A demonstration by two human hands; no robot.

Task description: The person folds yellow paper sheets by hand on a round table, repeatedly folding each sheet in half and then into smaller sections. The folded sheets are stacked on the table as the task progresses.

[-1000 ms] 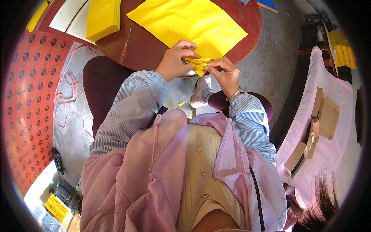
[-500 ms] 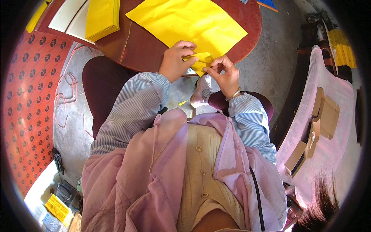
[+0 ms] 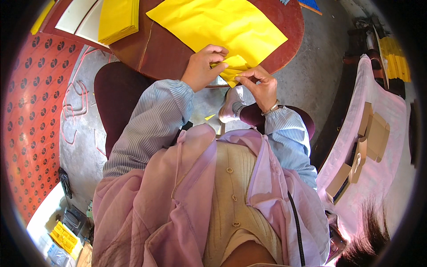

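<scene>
A large yellow sheet [image 3: 222, 26] lies on the round reddish-brown table [image 3: 169, 60], its near corner folded and reaching past the table's edge. On the left of that corner, my left hand [image 3: 205, 66] pinches the folded part between thumb and fingers. My right hand [image 3: 260, 86] grips the corner from the right, thumb and forefinger pressed together on it. Whether the sheet is paper or thin cloth I cannot tell.
A stack of folded yellow sheets [image 3: 119, 20] lies at the table's far left. Something blue [image 3: 310, 5] sits beyond the far right. Opened brown cardboard boxes [image 3: 378, 133] rest on a pink cloth [image 3: 391, 173] at the right. A yellow scrap [image 3: 209, 117] lies on the floor.
The right thumb and fingers have shifted slightly on the folded corner, and the right fingers look straighter. The left hand keeps its hold with little movement.
</scene>
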